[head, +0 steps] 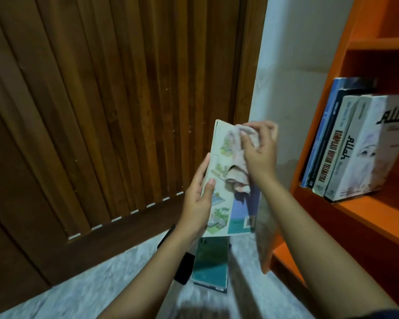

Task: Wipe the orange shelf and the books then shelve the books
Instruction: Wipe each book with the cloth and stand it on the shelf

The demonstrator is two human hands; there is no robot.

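My left hand [197, 203] grips the left edge of a pale book [224, 208] with small pictures on its cover, held up in front of me. My right hand [259, 150] holds a crumpled pinkish cloth [236, 171] pressed against the upper part of that cover. To the right stands the orange shelf [378, 217], with several books [355, 146] upright on its middle board, leaning left. On the floor below my hands lies a teal-covered book [211, 265].
A dark slatted wooden door [101, 111] fills the left and centre. A white wall strip [286, 77] runs between door and shelf. A black flat object [184, 268] lies on the pale floor [101, 291] beside the teal book.
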